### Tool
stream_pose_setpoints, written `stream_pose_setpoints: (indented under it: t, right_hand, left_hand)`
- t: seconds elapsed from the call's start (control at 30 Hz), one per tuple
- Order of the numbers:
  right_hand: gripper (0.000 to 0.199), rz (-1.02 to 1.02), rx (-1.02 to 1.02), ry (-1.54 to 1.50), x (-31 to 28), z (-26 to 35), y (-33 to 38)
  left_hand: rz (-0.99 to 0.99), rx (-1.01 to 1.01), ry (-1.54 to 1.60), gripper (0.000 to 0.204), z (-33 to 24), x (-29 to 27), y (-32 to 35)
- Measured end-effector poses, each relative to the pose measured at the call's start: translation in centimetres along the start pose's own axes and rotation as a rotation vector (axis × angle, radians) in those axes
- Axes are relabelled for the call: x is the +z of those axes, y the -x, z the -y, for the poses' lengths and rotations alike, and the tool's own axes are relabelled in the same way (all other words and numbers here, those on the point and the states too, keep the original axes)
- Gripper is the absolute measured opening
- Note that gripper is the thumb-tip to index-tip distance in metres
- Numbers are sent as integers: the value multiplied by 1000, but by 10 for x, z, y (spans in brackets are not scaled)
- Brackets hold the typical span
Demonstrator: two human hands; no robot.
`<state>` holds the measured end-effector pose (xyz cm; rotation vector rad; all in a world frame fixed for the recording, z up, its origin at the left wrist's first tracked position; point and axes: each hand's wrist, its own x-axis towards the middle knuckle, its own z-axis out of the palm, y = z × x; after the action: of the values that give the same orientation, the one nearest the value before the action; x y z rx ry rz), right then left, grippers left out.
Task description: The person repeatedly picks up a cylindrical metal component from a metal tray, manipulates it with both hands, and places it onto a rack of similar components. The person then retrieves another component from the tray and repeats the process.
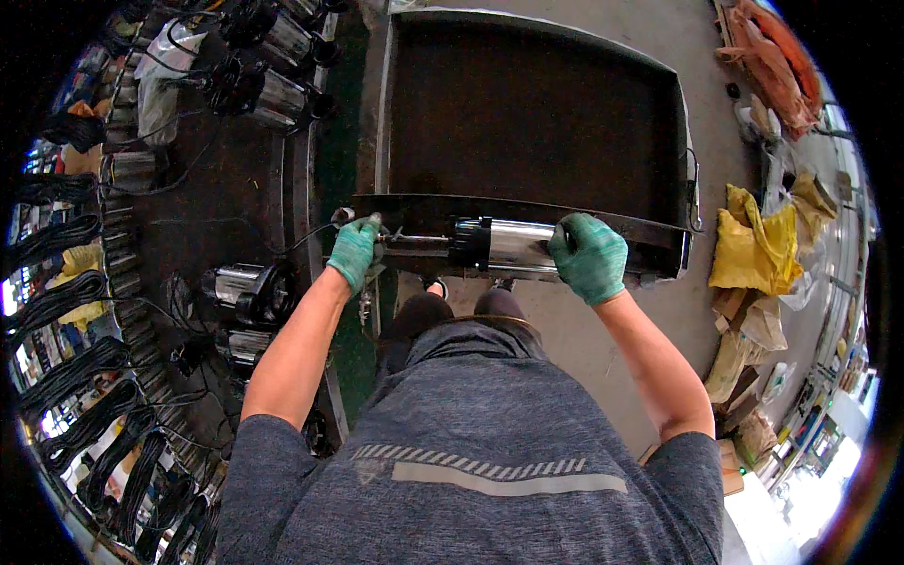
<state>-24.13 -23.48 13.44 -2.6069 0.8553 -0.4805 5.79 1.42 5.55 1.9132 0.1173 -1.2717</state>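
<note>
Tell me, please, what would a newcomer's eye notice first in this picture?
Probably the green-gloved left hand and right hand near the middle, the right one gripping the end of a shiny metal cylinder by the near edge of a large dark tray. Next might come the bright yellow sack at the right and the black cable bundles along the left.

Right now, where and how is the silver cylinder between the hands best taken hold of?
Probably around the smooth silver barrel, from above and the person's right: it lies crosswise, its upper side exposed, and the right hand is at that end. The thin shaft on the left offers less to hold, with the left hand near it.
</note>
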Motion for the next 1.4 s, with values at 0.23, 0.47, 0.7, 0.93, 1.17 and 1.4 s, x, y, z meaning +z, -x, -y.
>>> stream_pose_setpoints:
  t: [0.23, 0.47, 0.7, 0.93, 1.17, 1.4]
  right_hand:
    - [18, -5, 12, -44, -3, -1, 3]
    - [12, 112, -118, -145, -13, -11, 9]
    - [59, 64, -144, -325, -58, 30, 55]
    - [35, 200, 411, -213, -72, -54, 135]
    - [28, 42, 914, -26, -122, -224, 213]
    - [31, -62, 835, 23, -54, -290, 192]
  left_hand:
    - [-42, 51, 81, 34, 3, 0, -1]
    - [87, 202, 666, 16, -18, 0, 34]
    - [495, 398, 906, 11, -96, 164, 119]
    - [644, 497, 341, 27, -91, 265, 186]
    - [305, 560, 103, 26, -48, 185, 157]
    - [-141, 634, 70, 21, 37, 62, 91]
